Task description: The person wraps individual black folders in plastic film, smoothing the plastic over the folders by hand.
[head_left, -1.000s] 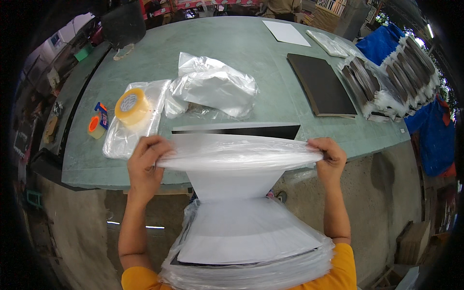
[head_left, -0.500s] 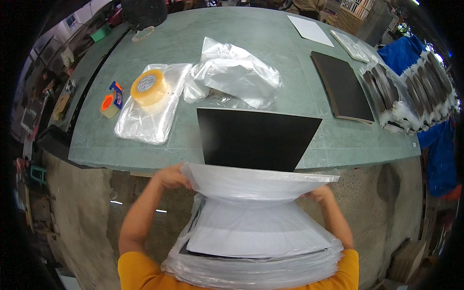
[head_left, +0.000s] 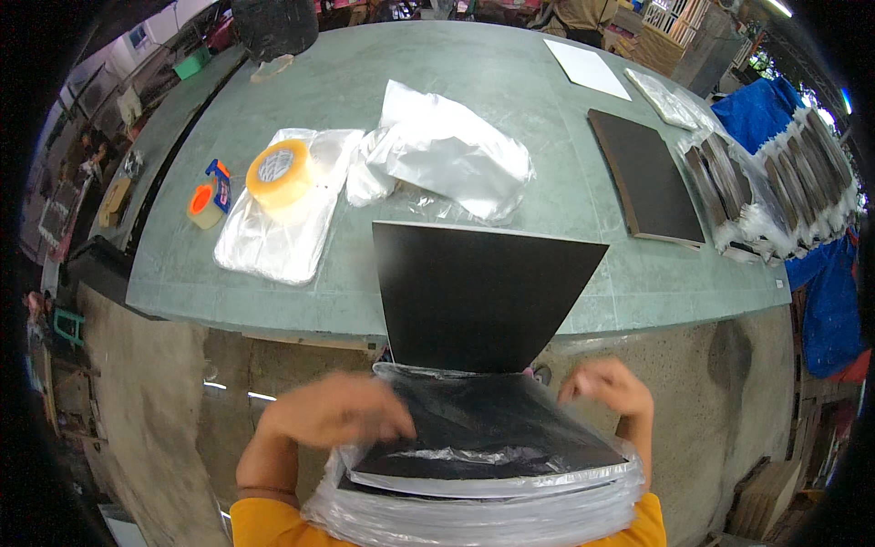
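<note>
Close to my body lies a stack of plastic-wrapped flat panels (head_left: 474, 501), with a black panel in clear film (head_left: 483, 410) on top. My left hand (head_left: 342, 410), blurred by motion, hovers over the left part of this panel with its fingers stretched out and holding nothing. Just off the panel's right edge is my right hand (head_left: 609, 385), its fingers loosely bent and nothing in them. A bare black panel (head_left: 483, 296) stands tilted between the stack and the green table's near edge.
On the green table (head_left: 365, 301) are a roll of clear tape (head_left: 279, 173) on folded plastic bags (head_left: 273, 246), a tape dispenser (head_left: 210, 196) and a crumpled clear plastic sheet (head_left: 456, 155). Rightward lie a black panel pile (head_left: 645, 173), a white sheet (head_left: 588, 68) and wrapped bundles (head_left: 775, 182).
The wrapped panel that both hands held up, white side showing, now lies on the stack with black on top. Both hands have let go and moved nearer to me.
</note>
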### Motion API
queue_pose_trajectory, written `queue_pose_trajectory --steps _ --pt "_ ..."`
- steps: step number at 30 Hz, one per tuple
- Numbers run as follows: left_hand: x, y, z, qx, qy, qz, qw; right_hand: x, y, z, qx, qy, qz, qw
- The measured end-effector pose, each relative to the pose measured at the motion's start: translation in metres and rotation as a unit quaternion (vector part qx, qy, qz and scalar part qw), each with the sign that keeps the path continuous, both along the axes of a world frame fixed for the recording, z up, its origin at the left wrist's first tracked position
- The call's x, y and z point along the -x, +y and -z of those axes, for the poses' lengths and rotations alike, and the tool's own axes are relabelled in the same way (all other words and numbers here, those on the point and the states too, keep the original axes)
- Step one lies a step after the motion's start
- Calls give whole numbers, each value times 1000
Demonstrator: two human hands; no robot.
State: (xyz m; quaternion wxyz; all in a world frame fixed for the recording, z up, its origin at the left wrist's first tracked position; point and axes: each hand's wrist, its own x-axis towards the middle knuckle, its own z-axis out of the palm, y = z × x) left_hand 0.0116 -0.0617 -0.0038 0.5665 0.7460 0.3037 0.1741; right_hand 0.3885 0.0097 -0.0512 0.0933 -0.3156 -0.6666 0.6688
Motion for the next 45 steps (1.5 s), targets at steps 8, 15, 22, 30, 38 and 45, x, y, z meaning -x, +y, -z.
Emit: queue_pose_trajectory --steps 8,15,22,30,38,45 --pt "-29 -3 189 174 210 16 962 63 -24 140 7 -98 -265 959" --pt "68 54 65 51 339 -27 939 64 -11 167 23 -189 -211 959" --pt "37 204 5 -562 167 -326 741 79 -4 178 6 -207 -218 954" --pt "-25 300 58 -746 294 -111 587 68 -2 180 47 -183 -191 963" --pt "-28 339 34 -558 110 -325 756 69 4 183 68 -169 -187 965" --pt "-7 334 27 -413 150 -399 805 68 5 175 58 -213 -181 958"
